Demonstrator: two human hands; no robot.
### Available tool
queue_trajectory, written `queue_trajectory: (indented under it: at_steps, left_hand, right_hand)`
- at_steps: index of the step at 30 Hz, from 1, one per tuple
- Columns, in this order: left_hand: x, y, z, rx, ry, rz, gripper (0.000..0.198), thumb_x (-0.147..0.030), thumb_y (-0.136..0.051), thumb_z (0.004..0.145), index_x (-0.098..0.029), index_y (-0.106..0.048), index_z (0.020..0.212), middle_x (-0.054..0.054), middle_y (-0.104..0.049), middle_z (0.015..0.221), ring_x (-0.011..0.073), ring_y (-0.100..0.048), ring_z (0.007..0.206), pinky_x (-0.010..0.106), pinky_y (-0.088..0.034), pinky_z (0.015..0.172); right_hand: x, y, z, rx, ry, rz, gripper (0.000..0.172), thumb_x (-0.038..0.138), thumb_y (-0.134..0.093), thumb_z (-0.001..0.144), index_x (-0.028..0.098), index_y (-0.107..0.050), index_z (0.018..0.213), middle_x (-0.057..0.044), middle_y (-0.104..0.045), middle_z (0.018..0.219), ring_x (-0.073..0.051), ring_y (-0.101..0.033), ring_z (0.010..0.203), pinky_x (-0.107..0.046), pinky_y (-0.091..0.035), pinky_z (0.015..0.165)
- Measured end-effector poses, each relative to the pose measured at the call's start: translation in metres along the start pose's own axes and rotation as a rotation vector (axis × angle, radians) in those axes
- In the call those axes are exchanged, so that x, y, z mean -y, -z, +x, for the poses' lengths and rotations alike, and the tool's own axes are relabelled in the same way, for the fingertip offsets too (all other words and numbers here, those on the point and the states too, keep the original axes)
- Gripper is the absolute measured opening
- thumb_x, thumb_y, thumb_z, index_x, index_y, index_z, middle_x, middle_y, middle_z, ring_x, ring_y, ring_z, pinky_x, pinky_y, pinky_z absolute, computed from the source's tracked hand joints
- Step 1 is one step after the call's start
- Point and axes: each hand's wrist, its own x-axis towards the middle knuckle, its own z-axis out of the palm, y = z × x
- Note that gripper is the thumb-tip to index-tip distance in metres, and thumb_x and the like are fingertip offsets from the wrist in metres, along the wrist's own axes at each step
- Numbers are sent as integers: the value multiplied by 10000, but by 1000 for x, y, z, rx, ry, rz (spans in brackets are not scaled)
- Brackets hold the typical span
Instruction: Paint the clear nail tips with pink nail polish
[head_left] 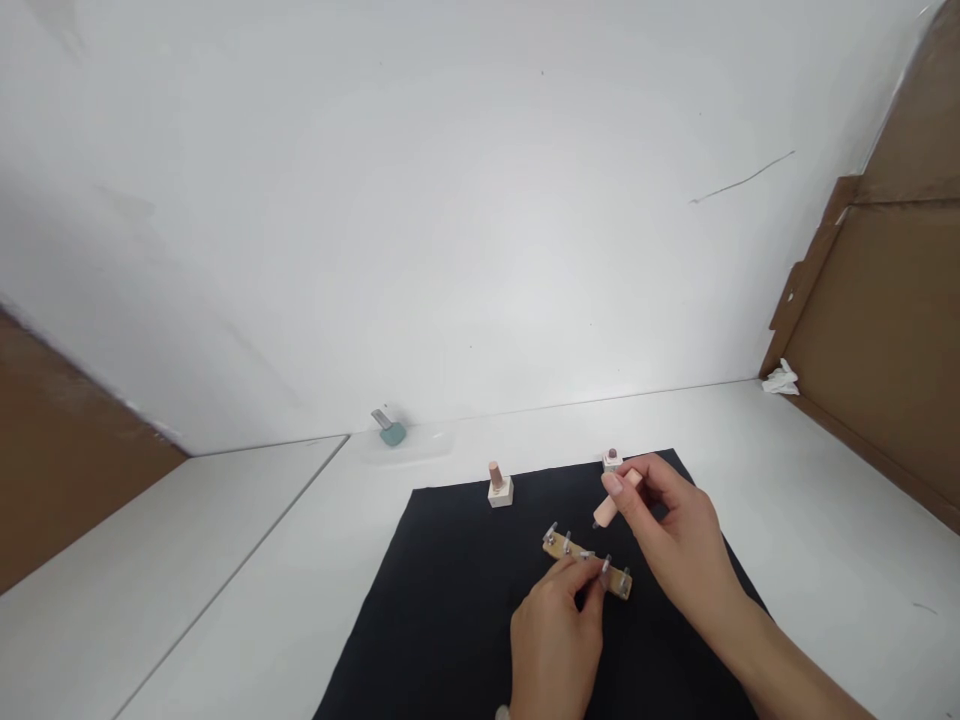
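Observation:
My right hand pinches the pale pink cap of a nail polish brush. Its dark tip points down and left, above a wooden nail-tip stand. Several small clear nail tips stand on this bar, one of them a false nail beside my fingers. My left hand is closed with thumb and forefinger on the bar's near side, covering part of it. Just behind my right hand is a small white bottle without its cap, partly hidden. A nail polish bottle with a pink cap stands upright farther left.
A black cloth lies under the work on a white table. Toward the back wall lie a shallow clear tray and a teal and grey object. Crumpled white paper sits in the right corner by a brown cardboard panel.

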Motion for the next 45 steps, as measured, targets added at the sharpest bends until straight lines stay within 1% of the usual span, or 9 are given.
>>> queue_trajectory:
  at_steps: [13, 20, 23, 27, 30, 33, 37, 40, 45]
  left_hand:
    - [5, -1, 1, 24, -16, 6, 318, -84, -590, 944, -268, -834, 1032, 1, -840, 1064, 245, -782, 1001, 302, -550, 841]
    - [14, -3, -3, 29, -52, -43, 326, -134, -588, 944, -298, -819, 1104, -10, -822, 1168, 221, -764, 1074, 255, -550, 903]
    - [18, 2, -8, 21, -30, -43, 315, -147, -595, 930, -305, -818, 1086, -11, -828, 1076, 214, -770, 973, 241, -548, 837]
    - [25, 13, -10, 5, 51, 5, 245, -186, -595, 926, -282, -815, 877, -26, -797, 837, 200, -722, 749, 251, -506, 686]
    - [27, 18, -7, -2, 111, -11, 229, -236, -599, 937, -280, -823, 948, -15, -805, 872, 205, -721, 761, 254, -505, 683]
    - [24, 16, -3, -1, 130, 3, 253, -243, -610, 944, -295, -826, 1066, -4, -820, 982, 219, -749, 867, 253, -518, 736]
    - [16, 12, -1, 2, 155, 96, 264, -220, -627, 961, -324, -821, 1106, -19, -829, 1075, 233, -764, 993, 261, -518, 792]
    - [8, 11, -1, 4, 173, 143, 273, -197, -645, 967, -318, -806, 1151, -19, -834, 1111, 234, -768, 1025, 262, -517, 800]
    - [-2, 11, -1, -18, 175, 188, 260, -171, -670, 970, -304, -809, 1145, -6, -846, 1092, 249, -781, 1016, 272, -509, 763]
  right_hand:
    - [-2, 0, 2, 8, 10, -29, 314, 503, -577, 989, 250, -638, 813, 17, -771, 739, -190, -713, 746, -355, -514, 910]
    - [0, 0, 1, -2, 13, -31, 326, 509, -571, 982, 257, -627, 783, 16, -769, 720, -206, -729, 777, -359, -517, 916]
    - [-1, 1, 0, -6, 12, -31, 325, 511, -568, 985, 257, -624, 790, 15, -774, 733, -204, -726, 783, -361, -507, 928]
    - [-2, 1, -1, -8, 10, -28, 320, 502, -573, 986, 253, -625, 792, 18, -769, 725, -205, -728, 810, -349, -505, 923]
    - [-1, 2, 0, 11, 9, -24, 307, 494, -576, 989, 253, -631, 807, 21, -765, 722, -199, -724, 794, -324, -523, 860]
    - [-1, 2, 0, 9, 12, -19, 295, 489, -575, 991, 256, -634, 820, 22, -759, 719, -201, -724, 800, -310, -529, 825]
    - [-1, 3, 0, 23, 13, -18, 302, 478, -569, 994, 254, -623, 799, 23, -761, 731, -189, -716, 775, -311, -520, 856]
    - [0, 5, -1, 35, 13, -16, 299, 471, -572, 990, 253, -616, 790, 26, -764, 742, -168, -678, 684, -301, -518, 799]
    - [2, 5, -1, 30, 27, 5, 297, 479, -576, 990, 253, -618, 801, 19, -767, 751, -176, -689, 726, -303, -522, 826]
